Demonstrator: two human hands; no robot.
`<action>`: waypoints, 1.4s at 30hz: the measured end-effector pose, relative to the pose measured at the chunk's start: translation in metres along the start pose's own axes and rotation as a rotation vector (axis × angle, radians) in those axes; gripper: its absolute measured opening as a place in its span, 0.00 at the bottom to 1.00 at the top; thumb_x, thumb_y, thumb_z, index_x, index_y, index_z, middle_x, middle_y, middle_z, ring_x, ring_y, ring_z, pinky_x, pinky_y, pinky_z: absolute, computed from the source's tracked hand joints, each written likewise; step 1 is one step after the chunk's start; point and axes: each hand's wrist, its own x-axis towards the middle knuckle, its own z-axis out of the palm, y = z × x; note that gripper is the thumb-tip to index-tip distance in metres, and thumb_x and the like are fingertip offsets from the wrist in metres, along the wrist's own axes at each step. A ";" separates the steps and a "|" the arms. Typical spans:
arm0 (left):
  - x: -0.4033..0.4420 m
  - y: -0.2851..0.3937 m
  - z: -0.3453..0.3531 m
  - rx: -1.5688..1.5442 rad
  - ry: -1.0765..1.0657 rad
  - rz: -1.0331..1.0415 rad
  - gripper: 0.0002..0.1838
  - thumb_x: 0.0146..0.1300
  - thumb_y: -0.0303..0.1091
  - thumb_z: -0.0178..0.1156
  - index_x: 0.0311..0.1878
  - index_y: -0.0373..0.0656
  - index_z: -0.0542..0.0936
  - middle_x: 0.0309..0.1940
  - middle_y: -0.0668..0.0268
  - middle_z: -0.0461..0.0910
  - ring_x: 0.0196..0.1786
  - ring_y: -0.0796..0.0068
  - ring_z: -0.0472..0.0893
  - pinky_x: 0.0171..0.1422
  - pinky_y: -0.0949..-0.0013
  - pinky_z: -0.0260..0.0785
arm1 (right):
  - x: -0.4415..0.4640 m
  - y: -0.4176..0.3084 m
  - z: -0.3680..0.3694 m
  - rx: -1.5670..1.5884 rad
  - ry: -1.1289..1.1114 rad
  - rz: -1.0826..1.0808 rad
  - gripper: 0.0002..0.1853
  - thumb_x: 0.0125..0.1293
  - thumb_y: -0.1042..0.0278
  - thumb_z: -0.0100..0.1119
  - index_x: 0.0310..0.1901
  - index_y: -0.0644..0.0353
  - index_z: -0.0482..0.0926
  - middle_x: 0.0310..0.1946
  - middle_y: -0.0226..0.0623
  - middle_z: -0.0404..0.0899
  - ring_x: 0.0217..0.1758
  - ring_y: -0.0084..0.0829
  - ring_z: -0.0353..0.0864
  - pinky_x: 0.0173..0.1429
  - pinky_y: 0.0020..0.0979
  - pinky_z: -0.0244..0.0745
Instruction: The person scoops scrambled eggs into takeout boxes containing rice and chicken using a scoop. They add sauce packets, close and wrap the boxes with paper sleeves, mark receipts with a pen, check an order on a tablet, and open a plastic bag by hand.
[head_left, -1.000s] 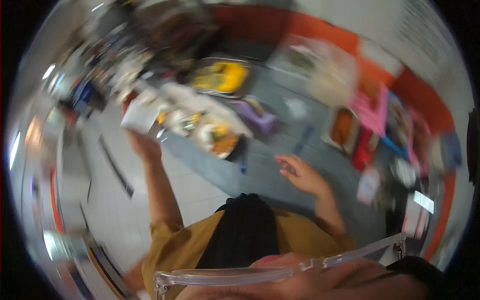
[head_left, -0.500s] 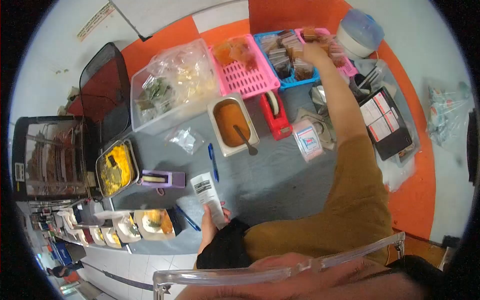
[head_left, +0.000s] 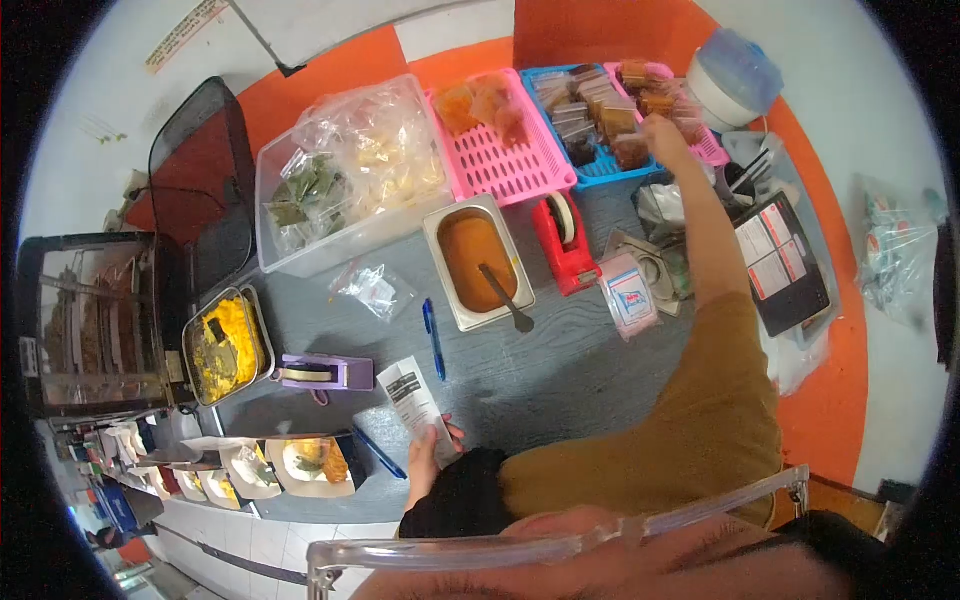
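My left hand (head_left: 434,452) holds a printed paper slip (head_left: 410,396) over the near edge of the grey table (head_left: 560,380). My right hand (head_left: 664,138) reaches to the back right, where the blue basket (head_left: 600,180) meets a second pink basket (head_left: 712,152). Small packets (head_left: 583,118) of dark and brown contents fill both baskets. The fingers of my right hand are too small and hidden among the packets to show what they hold, if anything. A blue pen (head_left: 434,338) lies just beyond the slip.
A metal pan of orange sauce (head_left: 470,262), red tape dispenser (head_left: 566,245), purple dispenser (head_left: 345,373) and clear bin of bags (head_left: 350,235) stand on the table. Food boxes (head_left: 312,464) line the left near edge. A black tablet (head_left: 785,265) sits at the right.
Since the oldest frame, the slip has come from the left to in front of me, and my right hand has moved to the baskets. Over the last half second, my right hand has shifted slightly nearer.
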 end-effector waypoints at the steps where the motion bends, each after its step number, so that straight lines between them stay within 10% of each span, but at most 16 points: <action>1: -0.003 0.002 0.000 0.040 -0.020 0.026 0.21 0.64 0.41 0.47 0.51 0.33 0.66 0.29 0.60 0.75 0.30 0.73 0.74 0.37 0.70 0.68 | -0.003 0.000 -0.005 0.176 0.139 -0.204 0.08 0.50 0.75 0.55 0.34 0.64 0.77 0.35 0.47 0.76 0.42 0.45 0.75 0.46 0.38 0.70; 9: -0.043 0.012 0.002 -0.023 0.058 0.169 0.13 0.57 0.31 0.58 0.43 0.35 0.73 0.32 0.64 0.74 0.35 0.72 0.74 0.42 0.68 0.68 | -0.092 -0.155 -0.152 0.413 0.374 -0.484 0.10 0.51 0.82 0.48 0.35 0.66 0.76 0.33 0.45 0.76 0.38 0.44 0.75 0.43 0.34 0.69; 16: -0.084 -0.006 -0.013 0.099 -0.218 0.590 0.37 0.54 0.60 0.54 0.53 0.33 0.66 0.48 0.56 0.72 0.51 0.65 0.72 0.53 0.63 0.65 | -0.257 -0.354 -0.180 0.980 -0.414 -0.916 0.16 0.42 0.84 0.47 0.35 0.63 0.78 0.29 0.43 0.77 0.35 0.41 0.77 0.40 0.33 0.72; 19: -0.106 -0.045 -0.077 -0.400 -0.922 0.085 0.39 0.54 0.60 0.54 0.60 0.40 0.60 0.53 0.55 0.68 0.55 0.60 0.70 0.53 0.56 0.68 | -0.319 -0.430 -0.170 1.117 -1.086 -0.496 0.19 0.45 0.82 0.49 0.41 0.59 0.76 0.37 0.47 0.76 0.33 0.43 0.76 0.42 0.35 0.72; 22: -0.174 -0.034 -0.065 -0.406 -0.336 0.119 0.39 0.55 0.60 0.52 0.61 0.40 0.60 0.54 0.55 0.67 0.53 0.59 0.71 0.50 0.55 0.70 | -0.365 -0.477 -0.127 1.144 -0.739 -0.813 0.17 0.48 0.83 0.48 0.43 0.61 0.74 0.45 0.46 0.74 0.36 0.44 0.77 0.44 0.36 0.72; 25: -0.198 -0.042 -0.096 -0.493 -0.337 0.179 0.37 0.57 0.59 0.49 0.61 0.40 0.60 0.55 0.56 0.66 0.51 0.58 0.73 0.47 0.55 0.72 | -0.383 -0.506 -0.119 1.096 -0.204 -1.068 0.12 0.56 0.83 0.45 0.41 0.66 0.75 0.46 0.44 0.74 0.41 0.43 0.77 0.44 0.34 0.72; 34: -0.205 -0.057 -0.183 -0.836 -0.237 0.295 0.34 0.58 0.59 0.46 0.57 0.39 0.65 0.52 0.53 0.68 0.44 0.61 0.74 0.40 0.59 0.74 | -0.339 -0.609 -0.081 1.336 -0.737 -0.359 0.10 0.62 0.73 0.46 0.42 0.65 0.75 0.39 0.44 0.76 0.43 0.42 0.75 0.45 0.33 0.71; 37: -0.214 -0.032 -0.211 -0.884 -0.215 0.242 0.38 0.57 0.66 0.42 0.56 0.39 0.66 0.51 0.55 0.69 0.44 0.61 0.75 0.41 0.58 0.73 | -0.331 -0.640 -0.062 0.940 0.133 -0.623 0.15 0.59 0.69 0.51 0.48 0.63 0.69 0.44 0.46 0.68 0.47 0.45 0.66 0.56 0.40 0.58; 42: -0.226 0.004 -0.257 -0.651 -0.038 0.165 0.43 0.53 0.70 0.37 0.56 0.39 0.66 0.46 0.55 0.73 0.44 0.59 0.77 0.44 0.54 0.73 | -0.402 -0.701 -0.081 0.994 -0.623 -0.880 0.18 0.48 0.64 0.65 0.38 0.64 0.73 0.36 0.42 0.71 0.37 0.36 0.71 0.40 0.34 0.70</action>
